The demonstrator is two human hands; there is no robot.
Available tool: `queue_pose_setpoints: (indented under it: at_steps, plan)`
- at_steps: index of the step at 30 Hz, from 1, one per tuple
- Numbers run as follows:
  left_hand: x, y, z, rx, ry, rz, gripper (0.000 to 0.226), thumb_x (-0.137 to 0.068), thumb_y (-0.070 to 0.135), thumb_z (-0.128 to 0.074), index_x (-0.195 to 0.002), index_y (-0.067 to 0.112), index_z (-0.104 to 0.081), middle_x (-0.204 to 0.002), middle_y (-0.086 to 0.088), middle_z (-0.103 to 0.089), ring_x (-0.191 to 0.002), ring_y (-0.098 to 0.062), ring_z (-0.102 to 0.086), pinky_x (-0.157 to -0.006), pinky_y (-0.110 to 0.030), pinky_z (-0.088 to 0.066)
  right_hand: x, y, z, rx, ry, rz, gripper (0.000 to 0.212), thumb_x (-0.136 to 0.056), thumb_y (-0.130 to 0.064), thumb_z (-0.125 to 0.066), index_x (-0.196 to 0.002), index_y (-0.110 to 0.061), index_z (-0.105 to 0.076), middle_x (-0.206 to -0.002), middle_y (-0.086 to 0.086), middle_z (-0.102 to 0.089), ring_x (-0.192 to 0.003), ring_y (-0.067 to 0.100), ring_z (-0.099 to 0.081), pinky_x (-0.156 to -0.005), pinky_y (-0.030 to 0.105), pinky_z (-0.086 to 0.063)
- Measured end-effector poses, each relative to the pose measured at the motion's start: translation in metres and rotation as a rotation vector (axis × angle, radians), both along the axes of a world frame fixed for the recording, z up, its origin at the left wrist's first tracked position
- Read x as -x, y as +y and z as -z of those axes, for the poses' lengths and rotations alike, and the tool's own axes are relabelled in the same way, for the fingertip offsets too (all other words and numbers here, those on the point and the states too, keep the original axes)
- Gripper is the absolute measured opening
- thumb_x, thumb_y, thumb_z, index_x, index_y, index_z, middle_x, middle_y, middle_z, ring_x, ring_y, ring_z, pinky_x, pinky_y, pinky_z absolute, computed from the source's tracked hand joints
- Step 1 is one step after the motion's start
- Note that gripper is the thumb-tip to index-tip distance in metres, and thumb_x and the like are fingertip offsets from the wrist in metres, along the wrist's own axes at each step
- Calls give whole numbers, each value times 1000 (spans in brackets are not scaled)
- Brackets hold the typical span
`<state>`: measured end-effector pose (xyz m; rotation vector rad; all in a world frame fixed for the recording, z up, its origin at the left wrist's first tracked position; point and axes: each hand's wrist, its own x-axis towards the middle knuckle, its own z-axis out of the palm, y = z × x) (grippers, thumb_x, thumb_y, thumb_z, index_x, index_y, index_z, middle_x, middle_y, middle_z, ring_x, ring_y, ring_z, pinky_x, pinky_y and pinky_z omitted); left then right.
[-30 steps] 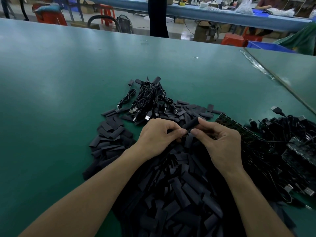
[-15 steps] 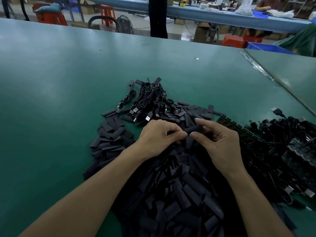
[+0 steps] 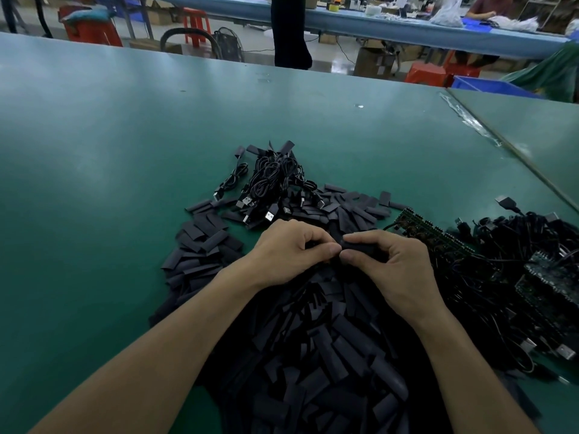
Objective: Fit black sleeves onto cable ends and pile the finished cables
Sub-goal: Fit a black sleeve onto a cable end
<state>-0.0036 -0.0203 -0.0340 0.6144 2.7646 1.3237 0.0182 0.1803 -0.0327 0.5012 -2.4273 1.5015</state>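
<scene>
Sleeves (image 3: 313,355) lie in a big black heap on the green table (image 3: 94,183), and both hands meet over it. The right hand (image 3: 398,270) pinches one black sleeve (image 3: 360,247) between thumb and first finger, with the other fingers curled in. The left hand (image 3: 291,249) has curled fingers too. Its thumb and first finger pinch the sleeve's left end. What goes inside is hidden. Finished cables (image 3: 275,180) sit in a pile just behind the hands. Tangled cables (image 3: 517,245) lie to the right.
</scene>
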Motion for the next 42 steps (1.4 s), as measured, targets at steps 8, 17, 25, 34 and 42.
queue_pose_setpoints:
  at_steps: [8, 17, 25, 34, 42]
  plan:
    - [0, -1, -1, -31, -36, 26, 14, -97, 29, -64, -94, 26, -77, -80, 7, -74, -78, -19, -69, -80, -46, -54, 1, 0, 4, 36, -23, 13, 25, -76, -17, -84, -90, -37, -74, -83, -19, -75, -77, 1, -72, -73, 13, -54]
    - [0, 0, 0, -12, -20, 21, 15, -97, 31, -63, -93, 28, -77, -80, 12, -74, -78, -9, -69, -81, -44, -55, 1, -2, 2, 7, 6, -2, 26, -75, -19, -83, -90, -38, -73, -79, -24, -73, -73, -4, -70, -70, 8, -51]
    - [-1, 1, 0, -89, -2, -34, 25, -98, 33, -61, -74, 34, -71, -65, 5, -70, -52, -25, -56, -58, -43, -49, 2, -6, 4, 156, 65, 222, 38, -73, -21, -87, -101, -37, -68, -84, -25, -72, -77, -2, -70, -71, 11, -53]
    - [0, 6, 4, -102, -4, -101, 19, -98, 31, -62, -90, 22, -77, -77, 6, -75, -73, -23, -71, -75, -48, -57, 4, -9, 6, 251, 48, 172, 40, -74, -11, -84, -102, -36, -70, -84, -26, -73, -81, -2, -71, -77, 10, -53]
    - [0, 8, 5, -100, -16, -127, 19, -98, 32, -61, -90, 24, -77, -76, 9, -75, -73, -19, -70, -76, -49, -57, 1, -10, 6, 253, 105, 199, 35, -76, -11, -82, -100, -35, -71, -87, -21, -75, -82, 2, -73, -79, 13, -54]
